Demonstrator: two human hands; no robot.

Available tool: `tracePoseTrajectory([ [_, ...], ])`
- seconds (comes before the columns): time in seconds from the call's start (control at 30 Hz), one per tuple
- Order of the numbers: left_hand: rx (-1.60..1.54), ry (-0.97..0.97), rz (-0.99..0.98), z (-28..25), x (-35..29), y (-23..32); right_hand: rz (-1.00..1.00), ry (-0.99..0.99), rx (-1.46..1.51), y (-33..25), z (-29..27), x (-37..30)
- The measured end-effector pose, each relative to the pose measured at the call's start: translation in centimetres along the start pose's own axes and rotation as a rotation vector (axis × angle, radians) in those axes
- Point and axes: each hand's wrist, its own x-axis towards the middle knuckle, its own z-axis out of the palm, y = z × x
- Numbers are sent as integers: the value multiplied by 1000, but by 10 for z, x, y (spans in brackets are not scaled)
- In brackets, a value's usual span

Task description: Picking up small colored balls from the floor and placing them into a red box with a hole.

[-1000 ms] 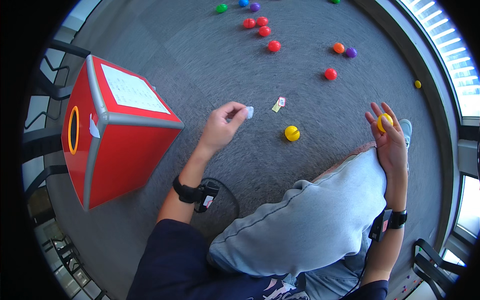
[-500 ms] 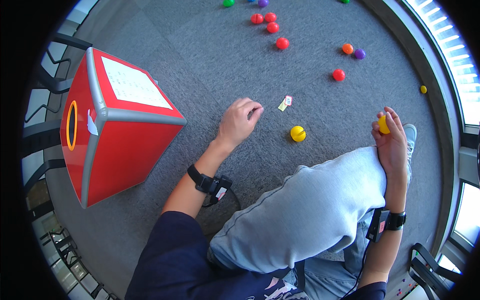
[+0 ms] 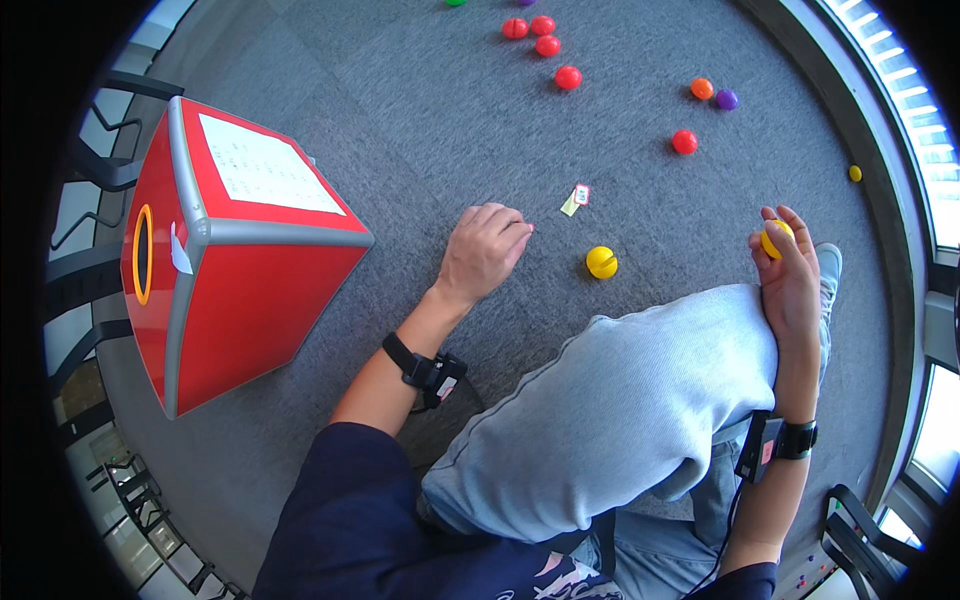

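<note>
Around us spreads the grey floor (image 3: 420, 110), its outer parts lost in the dark fisheye rim. On our left stands the red box (image 3: 265, 310), its far faces hidden from us and its round, orange-rimmed opening turned leftward. Black chairs (image 3: 100, 165) show beyond it, cut off by the rim. Our bent, denim-clad leg (image 3: 610, 410) slants up to the right, covering the floor beneath. The white sheet (image 3: 270, 170) lies along the box's upper face, its marks too small for us to make out.

Our left hand (image 3: 485, 250) is curled above the floor, back toward us; we cannot tell whether it grips something, since its palm is concealed. Our right hand (image 3: 788, 272), beyond the knee, grasps a yellow ball (image 3: 776, 238) partly covered by thumb and fingers.

Between our hands, the slit yellow ball (image 3: 601, 263) rests on the floor; being round, it has no long axis, but its dark slit points right. Farther off, at the upper edge, a green ball (image 3: 455, 2) is cut off.

Near the slit ball, the yellow slip (image 3: 569, 206) runs lengthwise from lower left to upper right, its upper end beside the small red-edged card (image 3: 582, 195).
</note>
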Motion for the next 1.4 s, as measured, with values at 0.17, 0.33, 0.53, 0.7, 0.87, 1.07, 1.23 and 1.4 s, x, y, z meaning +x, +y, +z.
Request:
tracePoseTrajectory([
  [0.17,-2,-47,-12,2,-4,3,-2,-61,54,3,-9,4],
  [0.33,-88,-59,-76,-4,-5,14,10,-62,37,2,-8,3],
  [0.53,-259,-125,38,10,15,52,28,-54,6,-2,-3,-3],
  [0.7,-287,-349,14,33,26,64,18,-46,13,-2,-7,-1],
  [0.87,-603,-164,-110,32,32,68,25,-98,35,1,-6,0],
  [1.07,-1143,140,-539,-11,41,37,31,-112,37,0,-6,2],
  [1.23,-875,159,-386,-40,43,32,28,-113,29,0,-2,1],
  [1.4,-1249,364,-691,-19,55,25,26,-105,48,-1,-2,1],
])
